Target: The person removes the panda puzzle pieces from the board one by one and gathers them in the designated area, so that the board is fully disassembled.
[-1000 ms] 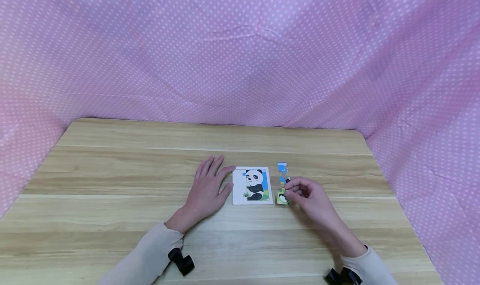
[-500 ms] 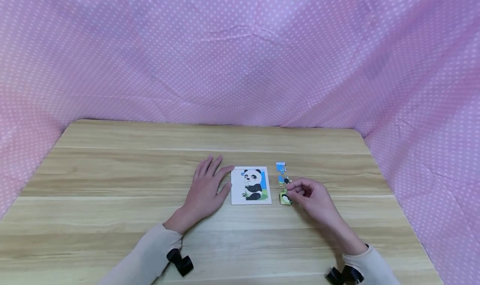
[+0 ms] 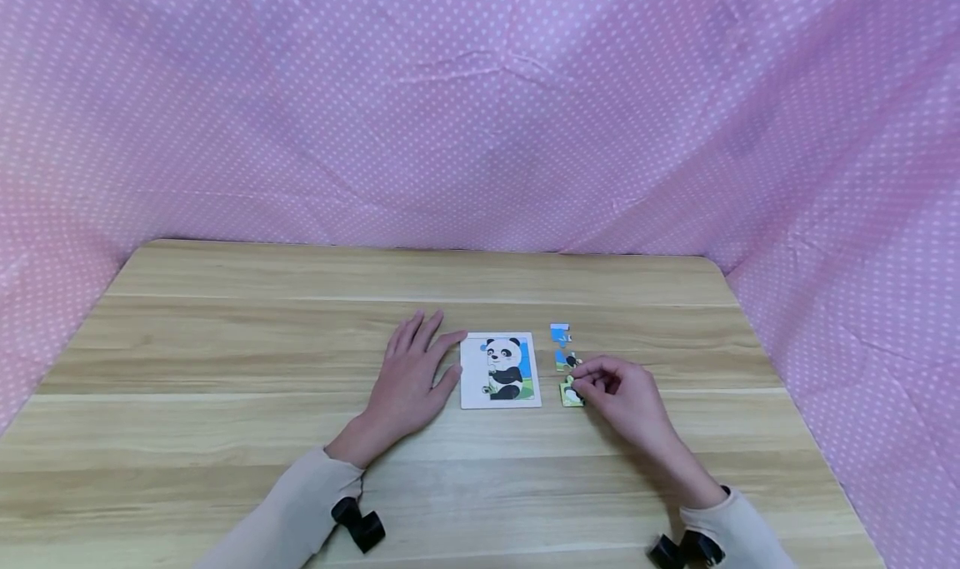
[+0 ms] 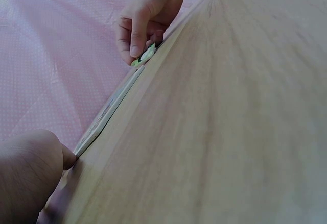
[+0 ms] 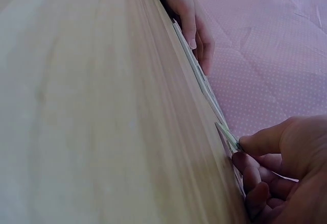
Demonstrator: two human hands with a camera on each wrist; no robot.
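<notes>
Spread left fingers (image 3: 450,342) touch the board (image 3: 473,388) at its left edge; across a gap, right fingers (image 3: 602,364) pinch a green piece (image 3: 569,396).

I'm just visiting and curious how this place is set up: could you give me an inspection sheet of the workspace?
Surface: wood-grain tabletop.
Job's things: panda puzzle board, partly filled; to its right, blue jigsaw piece, blue-and-black jigsaw piece and green jigsaw piece.
Clutter: nothing seen.
Hands: left hand touches the board's left edge; right hand pinches the green piece.
Cables: nothing seen.
Surroundings: pink polka-dot cloth behind the table.
</notes>
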